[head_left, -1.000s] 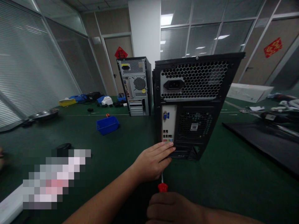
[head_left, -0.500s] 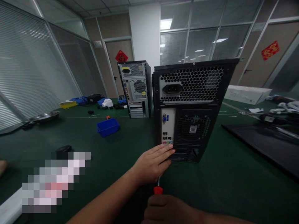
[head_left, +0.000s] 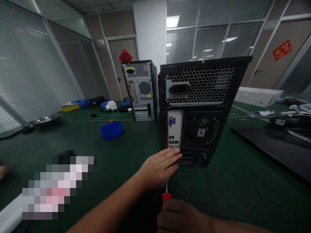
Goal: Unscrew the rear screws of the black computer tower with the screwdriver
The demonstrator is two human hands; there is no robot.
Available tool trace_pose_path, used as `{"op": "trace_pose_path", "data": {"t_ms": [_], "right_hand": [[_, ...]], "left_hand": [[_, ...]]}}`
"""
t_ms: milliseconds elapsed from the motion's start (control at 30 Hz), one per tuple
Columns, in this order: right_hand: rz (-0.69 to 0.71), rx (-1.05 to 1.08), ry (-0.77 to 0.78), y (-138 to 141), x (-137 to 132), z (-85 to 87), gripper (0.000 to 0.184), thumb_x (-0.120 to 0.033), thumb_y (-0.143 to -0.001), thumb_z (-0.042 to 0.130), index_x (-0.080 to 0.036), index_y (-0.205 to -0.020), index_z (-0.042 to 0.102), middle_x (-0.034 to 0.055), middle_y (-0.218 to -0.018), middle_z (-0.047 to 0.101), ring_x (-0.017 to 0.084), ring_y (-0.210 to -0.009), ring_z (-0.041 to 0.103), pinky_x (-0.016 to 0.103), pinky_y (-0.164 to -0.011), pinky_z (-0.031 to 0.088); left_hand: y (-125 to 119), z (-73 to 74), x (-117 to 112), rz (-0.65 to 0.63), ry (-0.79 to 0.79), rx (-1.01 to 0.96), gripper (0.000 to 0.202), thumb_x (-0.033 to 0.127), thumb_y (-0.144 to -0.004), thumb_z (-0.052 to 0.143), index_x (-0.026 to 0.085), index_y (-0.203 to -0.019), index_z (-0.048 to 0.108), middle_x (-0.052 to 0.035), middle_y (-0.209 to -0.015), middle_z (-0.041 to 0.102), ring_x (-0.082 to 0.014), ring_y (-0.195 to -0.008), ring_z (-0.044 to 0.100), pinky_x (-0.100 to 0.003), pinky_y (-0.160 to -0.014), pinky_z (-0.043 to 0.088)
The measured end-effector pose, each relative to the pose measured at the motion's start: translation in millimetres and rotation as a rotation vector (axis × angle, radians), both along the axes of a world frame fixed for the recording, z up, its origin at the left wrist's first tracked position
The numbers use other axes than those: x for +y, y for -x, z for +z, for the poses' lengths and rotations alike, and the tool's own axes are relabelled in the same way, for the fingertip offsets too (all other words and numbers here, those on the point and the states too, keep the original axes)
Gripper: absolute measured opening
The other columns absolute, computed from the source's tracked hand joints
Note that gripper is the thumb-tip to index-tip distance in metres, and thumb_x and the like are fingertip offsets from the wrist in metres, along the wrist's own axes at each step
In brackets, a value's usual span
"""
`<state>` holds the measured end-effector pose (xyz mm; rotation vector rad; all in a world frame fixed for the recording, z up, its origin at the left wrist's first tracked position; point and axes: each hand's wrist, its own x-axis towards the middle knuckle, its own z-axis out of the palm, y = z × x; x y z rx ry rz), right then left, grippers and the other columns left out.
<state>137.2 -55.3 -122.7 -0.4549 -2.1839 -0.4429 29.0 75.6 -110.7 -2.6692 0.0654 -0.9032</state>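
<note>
Two bare hands work low at the back of a black metal computer tower (head_left: 201, 110) standing upright on the green mat (head_left: 243, 194): the left hand (head_left: 157, 170) lies flat, fingers together, against its bottom corner, while the right hand (head_left: 182, 216) is closed around a red-handled screwdriver (head_left: 166, 193) whose tip is hidden beneath the left palm. The rear panel looks intact, so little seems undone. A blue plastic bin (head_left: 111, 130) and a grey second tower (head_left: 141, 90) sit farther back

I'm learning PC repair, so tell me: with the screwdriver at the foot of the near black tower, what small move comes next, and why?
Probably a slow turn of the red-handled screwdriver by the right hand. Its shaft runs under the left hand, whose fingers rest flat against the black tower at its lower rear edge, seemingly steadying the hidden tip.
</note>
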Motion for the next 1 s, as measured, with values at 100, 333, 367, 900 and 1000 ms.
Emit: {"op": "trace_pose_path", "data": {"t_ms": [100,333,367,900,1000], "right_hand": [[0.014,0.028,0.007,-1.1,-0.1,2.7,0.053,-0.014,-0.111,0.013,-0.014,-0.076,0.053,-0.0027,-0.068,0.047,0.008,-0.062,0.041,0.021,-0.061,0.037],[0.131,0.019,0.078,0.4,4.6,5.2,0.039,-0.020,-0.114,0.022,-0.012,-0.106,0.060,-0.0003,-0.090,0.066,0.008,-0.084,0.059,0.020,-0.089,0.048],[0.130,0.001,0.071,0.9,5.5,1.9,0.037,-0.020,-0.114,0.024,-0.012,-0.108,0.060,-0.0006,-0.093,0.067,0.007,-0.088,0.060,0.020,-0.095,0.047],[0.114,0.041,0.009,5.0,10.8,-7.1,0.041,-0.017,-0.113,0.022,-0.012,-0.098,0.060,-0.0036,-0.082,0.060,0.007,-0.079,0.054,0.022,-0.086,0.046],[0.070,0.037,0.005,3.1,7.0,-0.7,0.041,-0.014,-0.112,0.023,-0.013,-0.096,0.061,-0.0041,-0.081,0.060,0.007,-0.076,0.054,0.022,-0.086,0.046]], "left_hand": [[0.3,0.4,-0.5,-0.008,0.002,-0.001,0.024,0.016,-0.097,0.052,0.014,-0.112,0.070,-0.0103,-0.145,0.061,-0.0252,-0.147,0.045,-0.042,-0.123,0.041],[0.4,2.8,-1.7,0.003,0.015,-0.008,0.024,0.019,-0.100,0.051,0.015,-0.116,0.068,-0.0084,-0.144,0.062,-0.0235,-0.144,0.048,-0.041,-0.121,0.043],[0.5,2.9,-1.6,0.001,0.014,-0.002,0.024,0.019,-0.100,0.051,0.015,-0.117,0.068,-0.0086,-0.144,0.062,-0.0235,-0.145,0.047,-0.041,-0.121,0.043],[-0.1,2.6,-1.3,0.012,0.008,-0.005,0.026,0.017,-0.099,0.050,0.015,-0.119,0.067,-0.0075,-0.143,0.063,-0.0228,-0.144,0.049,-0.040,-0.122,0.041],[0.7,1.0,-0.9,0.021,0.011,0.016,0.027,0.018,-0.099,0.051,0.015,-0.121,0.066,-0.0082,-0.145,0.061,-0.0228,-0.146,0.045,-0.041,-0.123,0.041]]}}
